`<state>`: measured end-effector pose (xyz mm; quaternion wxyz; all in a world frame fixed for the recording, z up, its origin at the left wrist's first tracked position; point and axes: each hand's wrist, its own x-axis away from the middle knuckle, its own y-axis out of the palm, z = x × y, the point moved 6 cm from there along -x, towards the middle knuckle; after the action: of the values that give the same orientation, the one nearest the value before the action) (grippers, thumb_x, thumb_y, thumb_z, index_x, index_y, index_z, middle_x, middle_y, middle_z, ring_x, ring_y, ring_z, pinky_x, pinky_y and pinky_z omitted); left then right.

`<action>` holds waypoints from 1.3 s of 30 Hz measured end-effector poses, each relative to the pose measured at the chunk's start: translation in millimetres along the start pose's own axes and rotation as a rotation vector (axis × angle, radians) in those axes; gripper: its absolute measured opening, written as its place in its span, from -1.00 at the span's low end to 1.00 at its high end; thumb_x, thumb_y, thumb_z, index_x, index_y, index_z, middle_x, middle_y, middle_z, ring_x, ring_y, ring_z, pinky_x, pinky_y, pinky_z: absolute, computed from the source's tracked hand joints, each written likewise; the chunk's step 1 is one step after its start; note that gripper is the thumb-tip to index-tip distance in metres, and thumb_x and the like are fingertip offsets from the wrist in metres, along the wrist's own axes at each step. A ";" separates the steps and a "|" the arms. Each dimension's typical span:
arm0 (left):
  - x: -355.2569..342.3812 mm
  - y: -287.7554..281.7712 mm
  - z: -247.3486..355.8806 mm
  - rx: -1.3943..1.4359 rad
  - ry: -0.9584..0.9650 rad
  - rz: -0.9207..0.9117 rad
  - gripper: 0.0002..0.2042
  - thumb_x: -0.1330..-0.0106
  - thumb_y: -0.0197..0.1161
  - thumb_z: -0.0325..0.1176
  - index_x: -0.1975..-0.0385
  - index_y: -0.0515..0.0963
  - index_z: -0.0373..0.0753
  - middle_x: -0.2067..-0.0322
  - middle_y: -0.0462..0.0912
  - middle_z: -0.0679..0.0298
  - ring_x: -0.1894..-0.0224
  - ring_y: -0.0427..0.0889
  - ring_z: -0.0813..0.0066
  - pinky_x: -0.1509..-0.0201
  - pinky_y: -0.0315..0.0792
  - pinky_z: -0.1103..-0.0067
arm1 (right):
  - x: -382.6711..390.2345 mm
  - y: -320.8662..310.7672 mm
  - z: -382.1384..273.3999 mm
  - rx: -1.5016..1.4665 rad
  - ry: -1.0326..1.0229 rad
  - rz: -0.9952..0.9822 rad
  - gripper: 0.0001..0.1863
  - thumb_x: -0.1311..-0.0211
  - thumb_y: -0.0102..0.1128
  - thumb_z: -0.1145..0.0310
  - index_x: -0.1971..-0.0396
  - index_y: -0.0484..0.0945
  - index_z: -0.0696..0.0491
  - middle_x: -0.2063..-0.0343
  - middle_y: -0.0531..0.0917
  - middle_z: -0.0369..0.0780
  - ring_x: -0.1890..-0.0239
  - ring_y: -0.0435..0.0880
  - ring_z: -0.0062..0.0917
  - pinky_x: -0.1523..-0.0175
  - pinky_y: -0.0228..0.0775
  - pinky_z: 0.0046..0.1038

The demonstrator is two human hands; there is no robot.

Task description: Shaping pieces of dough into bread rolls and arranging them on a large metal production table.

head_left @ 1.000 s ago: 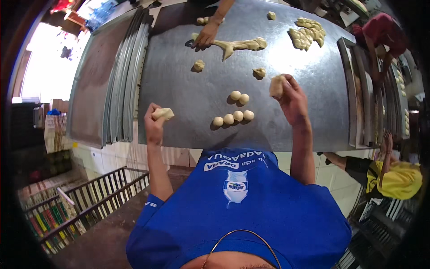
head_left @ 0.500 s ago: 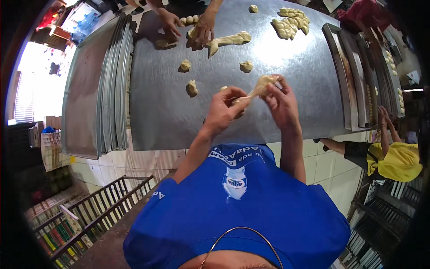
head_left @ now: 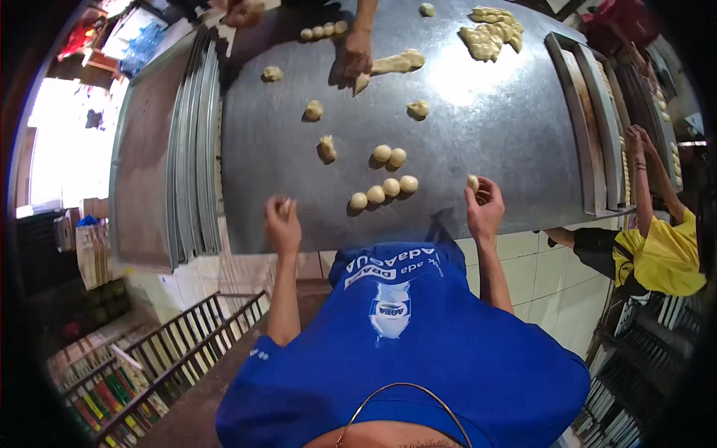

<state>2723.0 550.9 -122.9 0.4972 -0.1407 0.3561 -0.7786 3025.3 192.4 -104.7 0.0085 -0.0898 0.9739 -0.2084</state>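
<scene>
My left hand (head_left: 282, 224) is closed, blurred, above the near left part of the metal table (head_left: 261, 157). A pale bit that looks like dough shows at its fingertips. On the right, my right hand (head_left: 485, 210) pinches a piece of dough (head_left: 473, 182), partly hidden by the fingers. Between my hands lies a slanting row of several smooth dough balls (head_left: 376, 194). Just behind it, two more dough balls (head_left: 382, 154) touch each other. Rough dough lumps (head_left: 327, 149) sit farther left, and another lump (head_left: 418, 109) lies beyond the balls.
Across the table, a co-worker's hand (head_left: 357, 60) touches a long dough strip (head_left: 399, 63). A flat dough mass (head_left: 491, 37) lies at the far right. Stacked metal trays (head_left: 149, 149) stand left, with more trays (head_left: 575, 119) right. Another person in a yellow shirt (head_left: 665, 257) is at the right.
My hands, which were stretching dough between them, have moved widely apart, uncovering the balls. The co-worker's left-side hand has lifted back, leaving a lump on the table.
</scene>
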 end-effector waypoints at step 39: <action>-52.3 -13.7 -116.1 -0.079 -0.267 0.395 -0.96 -0.21 0.20 -0.47 0.36 0.54 -0.22 0.41 0.59 0.22 0.39 0.52 0.20 0.27 0.41 0.38 | -136.6 66.6 81.6 0.435 -0.262 0.230 -0.82 -0.17 0.25 0.35 0.53 0.47 0.08 0.56 0.54 -0.23 0.49 0.49 -0.37 0.28 0.38 -0.34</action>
<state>2671.7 648.2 -188.4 0.6766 -0.1896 0.3381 -0.6261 3152.6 243.6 -209.1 0.1771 -0.0007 0.9007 -0.3966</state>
